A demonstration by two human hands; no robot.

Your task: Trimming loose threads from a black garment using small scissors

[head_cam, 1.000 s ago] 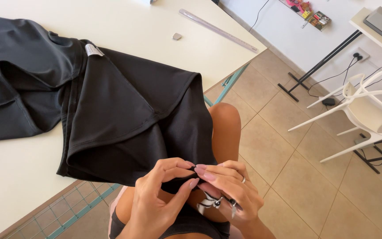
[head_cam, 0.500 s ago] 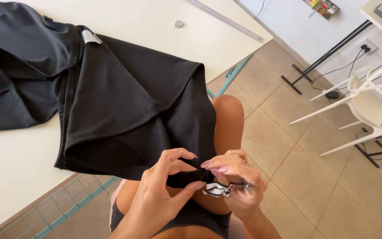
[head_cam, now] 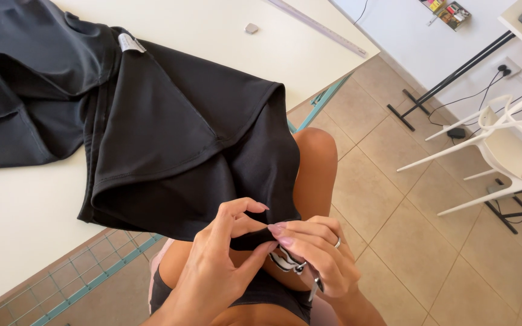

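Head view, looking straight down: the black garment [head_cam: 176,139] spills off the white desk [head_cam: 25,211] from ten o'clock toward the lap, its lower edge hanging at six o'clock. The left hand [head_cam: 212,265] pinches that hem between thumb and fingertips, and the right hand [head_cam: 318,256] meets it from four o'clock, fingers curled around small snips [head_cam: 291,264] while also nipping the same fabric edge. So both hands are clenched, one on cloth alone, one on cloth and tool. A white label [head_cam: 130,42] shows near the collar at eleven o'clock, a long ruler [head_cam: 315,25] lies at one o'clock on the desk, a white chair [head_cam: 502,145] stands at three o'clock. The danger, as I read it: the blades sit tight against the weave, so a slip could nick the cloth rather than a thread, and fingertips are close by. The garment's hanging weight could also tug the hem loose.
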